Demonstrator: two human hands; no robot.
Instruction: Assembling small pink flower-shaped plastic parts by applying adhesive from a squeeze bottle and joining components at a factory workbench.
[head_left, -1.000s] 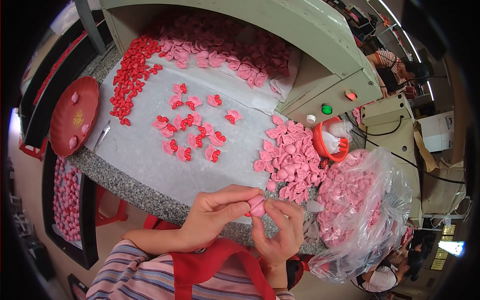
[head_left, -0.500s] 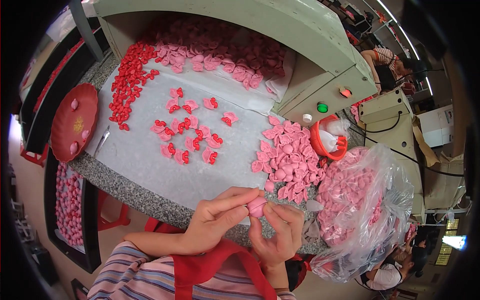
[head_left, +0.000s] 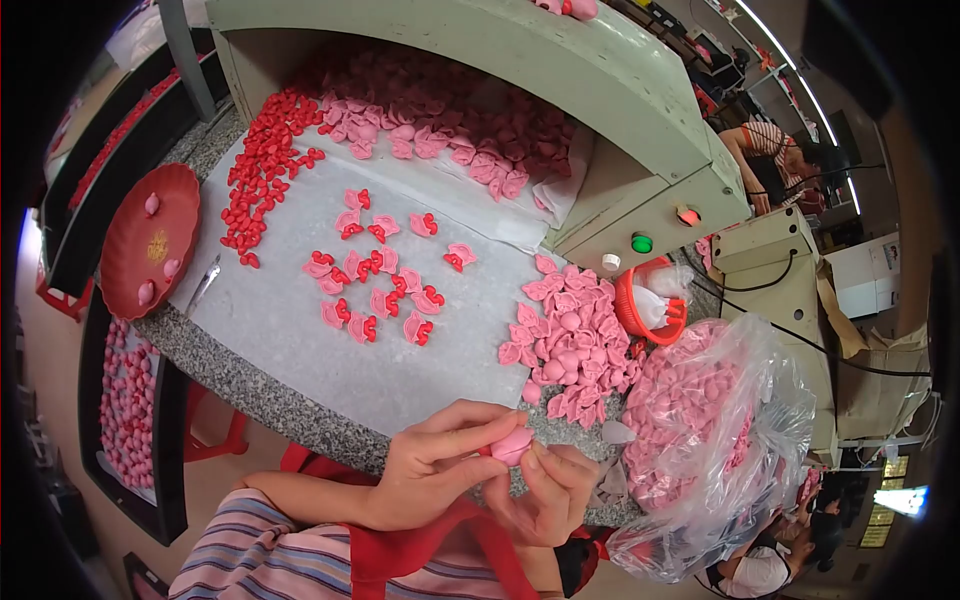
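A small rounded pink piece (head_left: 512,446) with a seam line across it is pinched between both hands at the near edge of the worktop. My left hand (head_left: 438,460) grips it between thumb and fingers from the left. From the right, my right hand (head_left: 548,495) presses its thumb and fingertips against it. Just beyond lies a pile of pink petal-shaped and rounded pieces (head_left: 570,350). Pink pieces with red bow-like parts (head_left: 385,302) rest in a loose group on a pale sheet (head_left: 280,330). Many loose red parts (head_left: 255,180) spread along its far left.
A cabinet-like machine (head_left: 460,60) with lit buttons (head_left: 642,243) arches over more pink pieces. At left are a red dish (head_left: 120,250) and a metal blade tool (head_left: 204,284). A red basket (head_left: 630,300) and a clear bag (head_left: 760,420) of pink pieces stand right. People work beyond.
Both hands have shifted slightly down in the picture with the pink piece still between them. The piece is turned, so its seam now shows at a different angle. The camera view has shifted slightly.
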